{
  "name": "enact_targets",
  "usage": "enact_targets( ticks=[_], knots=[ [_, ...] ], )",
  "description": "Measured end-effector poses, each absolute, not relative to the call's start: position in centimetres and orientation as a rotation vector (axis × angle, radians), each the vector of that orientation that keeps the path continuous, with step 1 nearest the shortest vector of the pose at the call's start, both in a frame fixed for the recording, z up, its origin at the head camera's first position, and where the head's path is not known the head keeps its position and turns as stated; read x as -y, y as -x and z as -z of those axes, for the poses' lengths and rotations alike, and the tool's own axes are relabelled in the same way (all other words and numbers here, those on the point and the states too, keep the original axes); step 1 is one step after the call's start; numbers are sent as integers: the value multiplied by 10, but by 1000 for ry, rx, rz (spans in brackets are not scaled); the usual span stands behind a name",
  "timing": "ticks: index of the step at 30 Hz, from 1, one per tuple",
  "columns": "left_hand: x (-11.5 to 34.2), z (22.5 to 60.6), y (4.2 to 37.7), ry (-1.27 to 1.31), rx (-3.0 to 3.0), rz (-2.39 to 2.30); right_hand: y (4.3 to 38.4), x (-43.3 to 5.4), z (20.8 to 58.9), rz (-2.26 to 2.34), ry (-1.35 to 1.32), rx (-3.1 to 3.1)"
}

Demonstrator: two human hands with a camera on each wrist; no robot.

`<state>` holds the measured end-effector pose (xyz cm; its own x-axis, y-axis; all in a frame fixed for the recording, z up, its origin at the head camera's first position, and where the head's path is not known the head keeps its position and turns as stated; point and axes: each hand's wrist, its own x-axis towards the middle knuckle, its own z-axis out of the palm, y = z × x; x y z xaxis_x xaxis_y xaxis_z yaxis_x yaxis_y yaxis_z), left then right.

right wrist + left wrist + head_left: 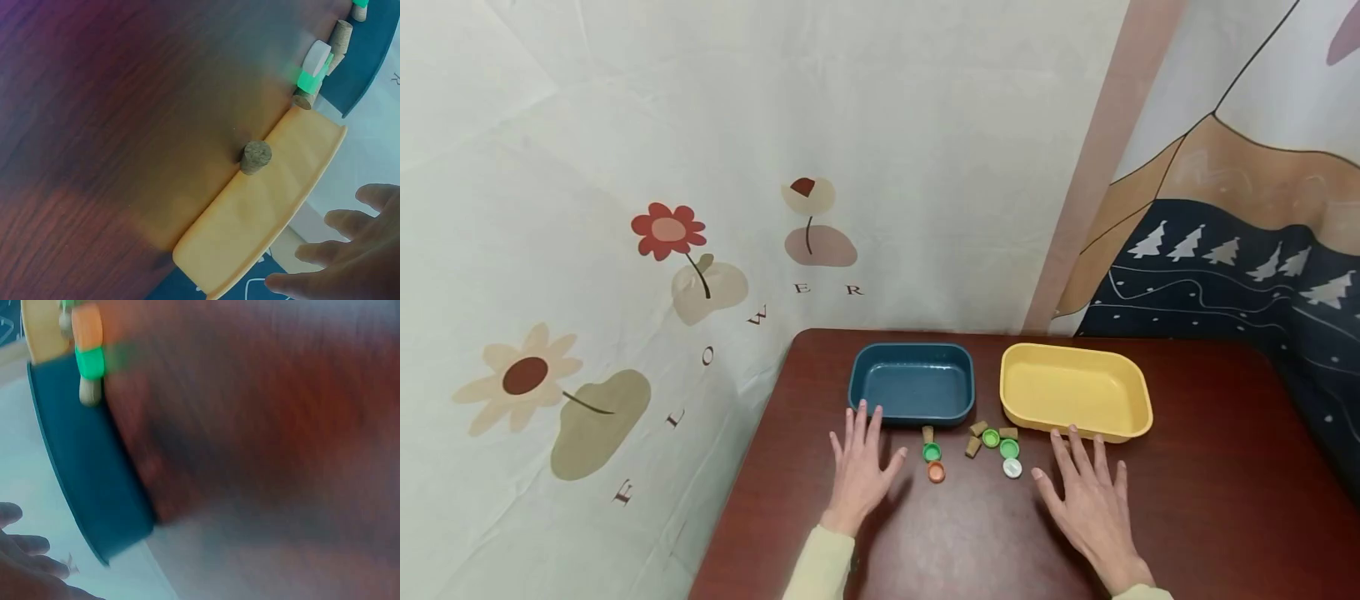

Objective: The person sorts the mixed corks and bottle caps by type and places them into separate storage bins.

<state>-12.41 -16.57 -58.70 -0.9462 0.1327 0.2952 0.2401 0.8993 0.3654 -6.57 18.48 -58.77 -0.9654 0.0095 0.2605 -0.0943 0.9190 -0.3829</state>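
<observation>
My left hand (859,475) hovers with spread fingers by the front left of a blue tray (913,420), holding nothing. My right hand (1093,504) is likewise spread and holds nothing, in front of a yellow tray (1075,423). Between the hands lie an orange bottle cap (936,472), a white cap (1012,468) and several green caps, one (932,452) beside a cork (928,434). More corks (973,447) are grouped near the trays. In the right wrist view a single cork (255,157) stands before the yellow tray; in the head view the right fingers mostly hide it.
Both trays sit side by side toward the back of a dark red-brown table (955,550). Behind it hangs a pale cloth (925,167) printed with flowers and letters. A cloth with dark hills and trees (1210,283) hangs at the right.
</observation>
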Motion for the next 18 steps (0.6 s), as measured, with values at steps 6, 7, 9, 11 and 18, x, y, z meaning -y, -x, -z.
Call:
enact_targets(
  ticks=[6, 7, 9, 11, 18],
  knots=[
    [188, 584, 150, 147, 2782, 697, 66, -181, 584, -595, -67, 2813],
    [191, 584, 155, 116, 2791, 717, 67, -181, 584, -596, -69, 2811],
    [196, 583, 165, 44, 2824, 773, 68, -180, 583, -601, -71, 2810],
    [198, 582, 174, -39, 2870, 831, 69, -179, 583, -603, -70, 2812],
    [198, 585, 189, -195, 3019, 942, 71, -178, 582, -614, -68, 2819]
  ],
)
